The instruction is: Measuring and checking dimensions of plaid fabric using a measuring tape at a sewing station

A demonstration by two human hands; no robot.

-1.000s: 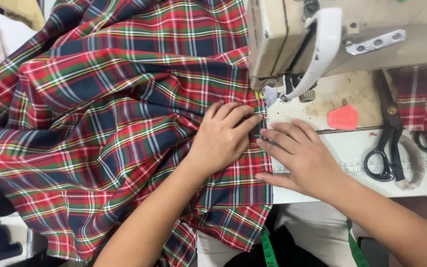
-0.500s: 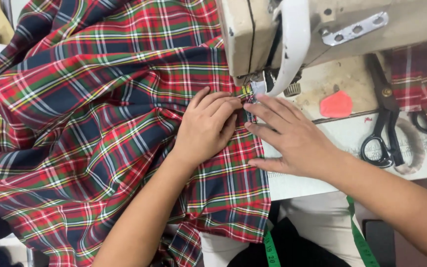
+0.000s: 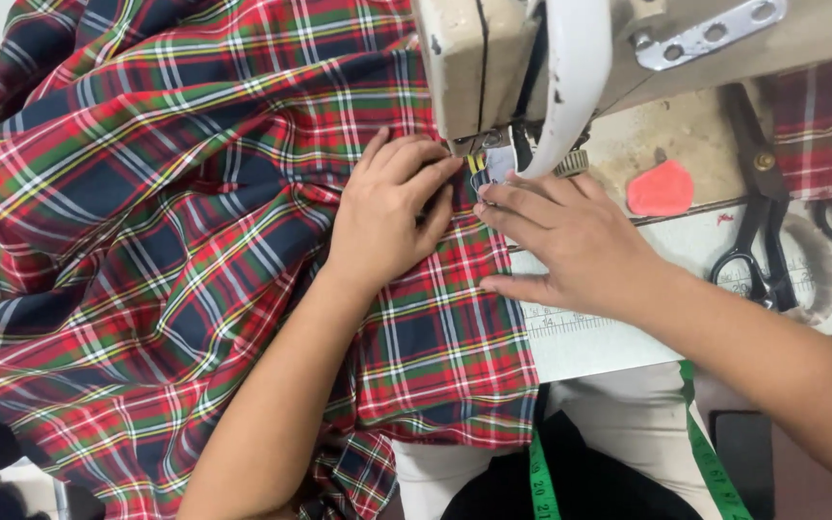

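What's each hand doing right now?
Left hand: fingers curled, pressing the plaid fabric flat; not gripping.
Right hand: open, fingers flat on the fabric edge by the sewing machine.

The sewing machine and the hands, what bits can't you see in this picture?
Head view only:
- Needle: hidden behind the white guard and the machine.
- Machine top: cut off by the upper edge.
- Left hand fingertips: tucked under the machine, pressing the plaid cloth.
- Right hand: its palm side is hidden.
- Scissors: blade tips run under the machine.
- Ruler marks: too small.
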